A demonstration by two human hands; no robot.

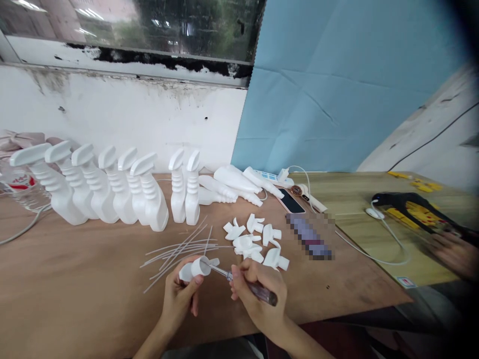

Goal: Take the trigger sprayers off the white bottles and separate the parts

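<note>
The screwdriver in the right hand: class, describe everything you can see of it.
The screwdriver has a thin, shiny, metal-looking shaft and a dark, glossy, plastic-looking handle. The right hand grips it, covering part of the handle. It slants, shaft towards the open end of the white spray head in the left hand; whether its tip touches is unclear.

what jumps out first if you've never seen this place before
Probably the standing white spray bottles, lined up near the wall on the left. Then the big blue sheet hanging at upper right. In the lower middle, the left hand holds a white nozzle piece while the right hand grips a screwdriver-like tool.
</note>
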